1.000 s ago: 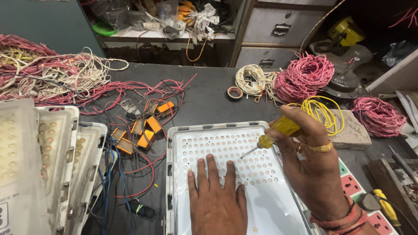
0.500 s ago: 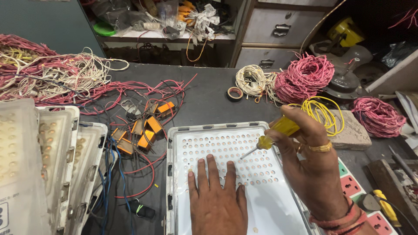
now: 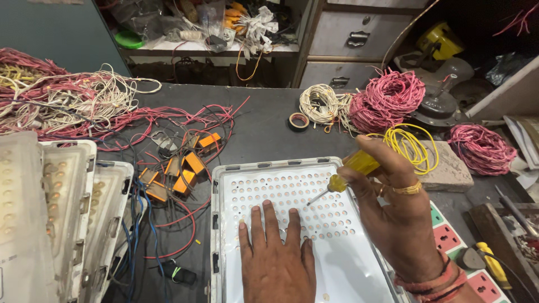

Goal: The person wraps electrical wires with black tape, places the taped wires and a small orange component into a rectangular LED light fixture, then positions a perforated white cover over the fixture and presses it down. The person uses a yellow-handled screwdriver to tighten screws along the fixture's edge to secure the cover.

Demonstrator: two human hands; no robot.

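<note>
Head view: left hand [image 3: 278,258] lies spread flat, pinning the perforated white panel [image 3: 281,191]; right hand [image 3: 393,213] pinches a yellow screwdriver [image 3: 342,178], tip needing a hole.

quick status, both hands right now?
Left hand: open, flat on the white perforated panel.
Right hand: closed around the yellow screwdriver, tip over the panel.

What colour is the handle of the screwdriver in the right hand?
Translucent yellow; the screwdriver shows best in the head view, held in the right hand.
</note>
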